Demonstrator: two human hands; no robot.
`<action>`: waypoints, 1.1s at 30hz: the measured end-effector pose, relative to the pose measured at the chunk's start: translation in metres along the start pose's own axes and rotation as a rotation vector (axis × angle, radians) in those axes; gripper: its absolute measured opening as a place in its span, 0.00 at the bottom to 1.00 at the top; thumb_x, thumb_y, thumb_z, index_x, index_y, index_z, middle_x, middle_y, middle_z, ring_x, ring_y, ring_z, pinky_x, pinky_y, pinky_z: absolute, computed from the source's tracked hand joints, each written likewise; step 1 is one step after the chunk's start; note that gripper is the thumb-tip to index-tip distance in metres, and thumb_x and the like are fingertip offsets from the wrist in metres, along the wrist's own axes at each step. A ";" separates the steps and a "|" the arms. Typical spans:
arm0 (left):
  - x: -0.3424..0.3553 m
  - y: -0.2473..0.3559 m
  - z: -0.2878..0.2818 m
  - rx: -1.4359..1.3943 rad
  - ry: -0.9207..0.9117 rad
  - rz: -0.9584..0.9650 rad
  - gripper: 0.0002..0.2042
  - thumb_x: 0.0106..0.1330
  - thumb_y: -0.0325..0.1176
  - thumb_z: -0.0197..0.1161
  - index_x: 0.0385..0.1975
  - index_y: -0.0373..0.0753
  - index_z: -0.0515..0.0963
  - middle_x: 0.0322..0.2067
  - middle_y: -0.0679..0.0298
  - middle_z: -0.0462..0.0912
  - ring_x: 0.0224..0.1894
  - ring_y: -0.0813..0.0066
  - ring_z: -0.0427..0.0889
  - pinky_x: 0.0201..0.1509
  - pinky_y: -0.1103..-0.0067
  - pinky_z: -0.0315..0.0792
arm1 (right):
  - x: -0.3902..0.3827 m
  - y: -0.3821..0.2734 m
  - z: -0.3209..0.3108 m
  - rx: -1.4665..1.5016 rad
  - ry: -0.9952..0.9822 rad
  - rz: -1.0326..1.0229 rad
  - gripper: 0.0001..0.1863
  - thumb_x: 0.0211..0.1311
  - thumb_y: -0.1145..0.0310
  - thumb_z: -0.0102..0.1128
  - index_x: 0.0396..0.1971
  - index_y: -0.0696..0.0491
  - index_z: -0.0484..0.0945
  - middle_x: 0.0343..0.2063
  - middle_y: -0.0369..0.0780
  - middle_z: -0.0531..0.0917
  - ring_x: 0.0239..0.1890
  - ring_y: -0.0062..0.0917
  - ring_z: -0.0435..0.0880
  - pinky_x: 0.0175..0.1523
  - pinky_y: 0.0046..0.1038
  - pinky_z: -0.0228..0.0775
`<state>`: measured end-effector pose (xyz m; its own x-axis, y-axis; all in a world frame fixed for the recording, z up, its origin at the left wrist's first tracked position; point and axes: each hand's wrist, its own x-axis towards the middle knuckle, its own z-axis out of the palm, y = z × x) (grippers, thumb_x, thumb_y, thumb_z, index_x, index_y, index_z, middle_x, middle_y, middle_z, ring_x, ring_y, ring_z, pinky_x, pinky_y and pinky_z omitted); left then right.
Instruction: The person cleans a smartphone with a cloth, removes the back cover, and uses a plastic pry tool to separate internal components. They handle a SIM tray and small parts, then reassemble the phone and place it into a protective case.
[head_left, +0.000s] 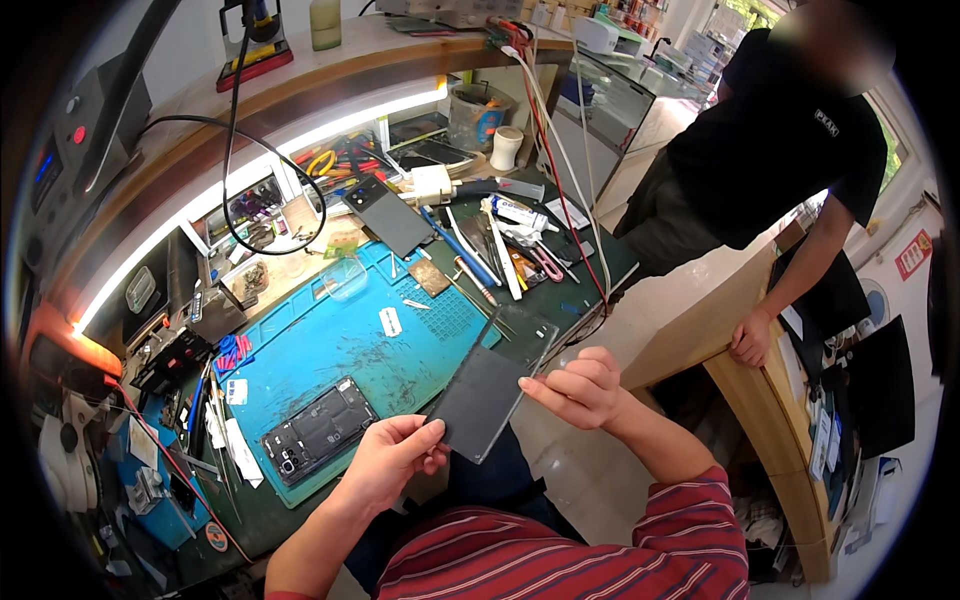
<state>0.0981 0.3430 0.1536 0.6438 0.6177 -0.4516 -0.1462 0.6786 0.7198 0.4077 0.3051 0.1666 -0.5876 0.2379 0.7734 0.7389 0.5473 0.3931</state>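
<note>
The left hand (405,450) and right hand (582,393) pinched opposite edges of a dark panel (482,402) between their fingers; an opened phone (318,428) lay on a blue mat (300,368).

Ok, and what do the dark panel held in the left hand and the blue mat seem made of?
Dark panel: likely glass or plastic, smooth with a dull sheen; its see-through border suggests either.

Blue mat: probably silicone or rubber, mostly matte, judging by its moulded compartments and grid.
</note>
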 end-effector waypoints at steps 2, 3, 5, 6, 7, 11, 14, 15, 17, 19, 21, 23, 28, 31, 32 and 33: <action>0.000 0.001 0.004 0.029 0.011 0.013 0.08 0.74 0.33 0.66 0.37 0.35 0.82 0.29 0.63 0.86 0.30 0.77 0.83 0.35 0.81 0.75 | -0.002 -0.003 -0.002 -0.002 0.003 0.013 0.14 0.52 0.73 0.70 0.41 0.45 0.88 0.39 0.27 0.80 0.36 0.19 0.73 0.40 0.24 0.66; -0.001 0.000 0.006 0.047 0.013 0.016 0.08 0.74 0.33 0.66 0.37 0.35 0.82 0.29 0.63 0.86 0.31 0.77 0.83 0.35 0.81 0.76 | -0.003 -0.005 -0.004 -0.001 0.006 0.022 0.14 0.52 0.73 0.70 0.41 0.46 0.88 0.38 0.27 0.80 0.36 0.19 0.74 0.40 0.24 0.66; -0.001 -0.004 0.004 0.188 -0.037 0.027 0.12 0.77 0.36 0.61 0.43 0.31 0.83 0.33 0.62 0.87 0.33 0.78 0.84 0.36 0.82 0.76 | -0.004 -0.006 -0.011 -0.004 0.011 0.042 0.13 0.53 0.73 0.69 0.40 0.47 0.88 0.37 0.27 0.81 0.36 0.20 0.75 0.41 0.24 0.68; -0.003 -0.005 0.004 0.264 -0.059 0.032 0.15 0.79 0.38 0.59 0.47 0.30 0.83 0.35 0.61 0.87 0.34 0.79 0.84 0.37 0.82 0.76 | -0.003 -0.007 -0.015 0.017 0.004 0.067 0.13 0.53 0.75 0.70 0.40 0.47 0.86 0.35 0.29 0.83 0.36 0.23 0.78 0.42 0.26 0.71; -0.006 -0.006 0.006 0.228 -0.071 0.094 0.17 0.80 0.40 0.56 0.50 0.30 0.82 0.37 0.61 0.87 0.35 0.78 0.84 0.37 0.82 0.76 | -0.014 -0.010 -0.021 0.074 -0.001 0.228 0.13 0.54 0.75 0.70 0.40 0.49 0.86 0.35 0.30 0.84 0.36 0.23 0.79 0.42 0.26 0.72; -0.018 0.001 0.005 0.429 0.050 0.405 0.24 0.84 0.47 0.47 0.59 0.31 0.78 0.41 0.60 0.87 0.34 0.78 0.84 0.37 0.82 0.77 | -0.119 -0.060 -0.055 0.261 -0.073 1.255 0.12 0.58 0.77 0.70 0.43 0.54 0.84 0.36 0.35 0.86 0.34 0.21 0.80 0.42 0.26 0.74; -0.016 0.000 -0.011 0.357 0.258 0.471 0.20 0.83 0.45 0.50 0.56 0.34 0.79 0.36 0.66 0.83 0.35 0.82 0.81 0.36 0.85 0.74 | -0.247 -0.132 -0.050 0.406 -0.304 2.010 0.14 0.61 0.67 0.68 0.44 0.58 0.86 0.30 0.41 0.89 0.31 0.24 0.86 0.40 0.28 0.78; -0.015 -0.001 -0.013 0.352 0.277 0.481 0.20 0.83 0.45 0.50 0.57 0.34 0.78 0.37 0.66 0.82 0.35 0.83 0.80 0.36 0.85 0.72 | -0.269 -0.146 -0.042 0.392 -0.497 2.151 0.17 0.59 0.61 0.68 0.43 0.57 0.88 0.30 0.43 0.90 0.34 0.26 0.89 0.42 0.30 0.80; -0.017 0.004 -0.020 0.409 0.251 0.479 0.20 0.83 0.45 0.49 0.58 0.33 0.77 0.37 0.66 0.81 0.33 0.83 0.77 0.35 0.85 0.70 | -0.313 -0.167 0.002 0.447 -0.582 2.180 0.18 0.57 0.59 0.64 0.40 0.55 0.90 0.33 0.46 0.90 0.37 0.35 0.90 0.46 0.36 0.81; -0.023 0.006 -0.016 0.449 0.314 0.489 0.21 0.84 0.44 0.48 0.59 0.33 0.76 0.37 0.65 0.81 0.31 0.83 0.75 0.34 0.85 0.69 | -0.316 -0.157 0.063 0.476 -0.592 2.043 0.18 0.60 0.58 0.64 0.42 0.56 0.89 0.34 0.48 0.90 0.39 0.37 0.90 0.47 0.36 0.80; -0.028 0.009 -0.011 0.482 0.355 0.501 0.21 0.84 0.44 0.47 0.60 0.33 0.75 0.37 0.65 0.80 0.30 0.83 0.74 0.33 0.85 0.68 | -0.306 -0.125 0.122 0.464 -0.462 1.996 0.17 0.60 0.58 0.63 0.40 0.55 0.89 0.34 0.50 0.89 0.39 0.41 0.90 0.47 0.36 0.80; -0.031 0.012 -0.005 0.504 0.368 0.513 0.21 0.84 0.44 0.46 0.62 0.32 0.73 0.37 0.64 0.80 0.30 0.83 0.74 0.33 0.85 0.68 | -0.313 -0.078 0.175 0.437 -0.372 1.960 0.16 0.60 0.58 0.64 0.37 0.54 0.89 0.33 0.52 0.88 0.38 0.47 0.88 0.46 0.40 0.80; -0.047 0.012 -0.007 0.536 0.462 0.544 0.22 0.84 0.45 0.47 0.64 0.32 0.71 0.38 0.64 0.80 0.29 0.83 0.75 0.33 0.85 0.69 | -0.333 -0.056 0.229 0.246 -0.317 1.545 0.15 0.67 0.61 0.60 0.29 0.57 0.86 0.33 0.56 0.86 0.37 0.55 0.85 0.44 0.51 0.77; -0.059 0.008 -0.024 0.530 0.568 0.601 0.21 0.84 0.43 0.49 0.63 0.32 0.72 0.37 0.63 0.80 0.29 0.84 0.75 0.33 0.85 0.69 | -0.291 -0.103 0.159 0.551 -0.784 1.536 0.17 0.67 0.56 0.61 0.29 0.55 0.85 0.27 0.53 0.85 0.33 0.54 0.84 0.39 0.49 0.77; -0.061 0.010 -0.026 0.525 0.574 0.618 0.19 0.83 0.39 0.50 0.61 0.32 0.74 0.36 0.64 0.80 0.29 0.84 0.74 0.32 0.85 0.68 | -0.283 -0.115 0.124 0.655 -0.794 1.244 0.18 0.71 0.54 0.59 0.34 0.53 0.88 0.35 0.50 0.88 0.35 0.49 0.86 0.42 0.46 0.79; -0.064 0.014 -0.034 0.617 0.542 0.621 0.18 0.83 0.38 0.50 0.61 0.32 0.75 0.35 0.64 0.80 0.29 0.84 0.74 0.32 0.85 0.68 | -0.253 -0.109 0.091 0.822 -0.942 1.223 0.19 0.70 0.51 0.60 0.34 0.50 0.89 0.34 0.46 0.88 0.35 0.44 0.87 0.41 0.44 0.79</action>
<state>0.0294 0.3265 0.1742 0.1388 0.9900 0.0254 0.1721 -0.0494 0.9838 0.4458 0.2582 -0.1168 -0.0628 0.9691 -0.2387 0.6943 -0.1294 -0.7079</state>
